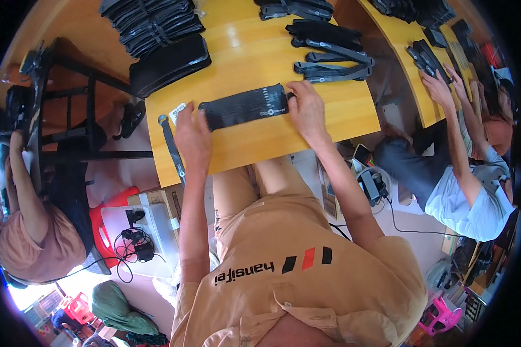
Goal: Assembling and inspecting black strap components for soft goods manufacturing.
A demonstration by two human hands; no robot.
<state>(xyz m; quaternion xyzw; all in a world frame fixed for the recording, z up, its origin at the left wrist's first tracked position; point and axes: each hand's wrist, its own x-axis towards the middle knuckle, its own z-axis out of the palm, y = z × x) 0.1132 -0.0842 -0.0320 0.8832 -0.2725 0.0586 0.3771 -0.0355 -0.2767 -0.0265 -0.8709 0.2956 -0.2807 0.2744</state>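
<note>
A flat black fabric wrap [246,108] with pale print near its right end lies across the yellow table in front of me. My left hand [192,137] is closed at the wrap's left end, its fingertips partly hidden. At the other end, my right hand [308,111] pinches the wrap's edge between thumb and fingers. A small white label [178,111] pokes out beside my left hand. Left of that hand, a narrow dark strap [171,147] with a round end lies along the table's side.
Stacked black fabric pieces [151,26] and a further black pile [169,63] occupy the table's far left. Grey-black straps [333,68] lie at the right. Co-workers sit on both sides, one with hands [440,89] at another yellow table [396,63]. A black metal frame [92,115] stands left.
</note>
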